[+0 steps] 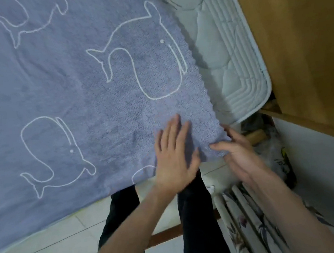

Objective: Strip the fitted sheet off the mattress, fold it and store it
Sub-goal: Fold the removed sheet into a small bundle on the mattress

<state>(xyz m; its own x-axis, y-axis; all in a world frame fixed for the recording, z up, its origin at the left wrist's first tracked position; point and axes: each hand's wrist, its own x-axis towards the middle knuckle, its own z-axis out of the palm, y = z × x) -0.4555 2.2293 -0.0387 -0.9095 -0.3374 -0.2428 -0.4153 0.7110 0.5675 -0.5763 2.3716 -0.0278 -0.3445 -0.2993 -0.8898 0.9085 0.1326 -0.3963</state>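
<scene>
**A:** Starting at the left, where does the fitted sheet (56, 87) lie?

**B:** The blue sheet with white whale outlines covers most of the mattress (209, 37) and drapes over the near edge. Along the right side it is already off, and the quilted white mattress shows bare there, beside a wooden panel (303, 42).

**A:** And the hands?

**B:** The left hand (176, 156) lies flat on the sheet near the corner, fingers (177, 125) extended and only slightly apart, pressing the cloth down. Just to its right, the right hand (238, 151) has the loose sheet corner (219, 141), thumb on top and fingers curled under. It is blurred, so how tight the pinch is I cannot tell.

**A:** How should this step be done well?

**B:** I would judge the left palm ought to ease up as the right draws the corner in, otherwise the cloth drags against itself. Grip the hem rather than the plush face, and lift the corner clear of the mattress edge before pulling leftward, so it folds over cleanly. Keep it off the floor (50, 245).
</scene>
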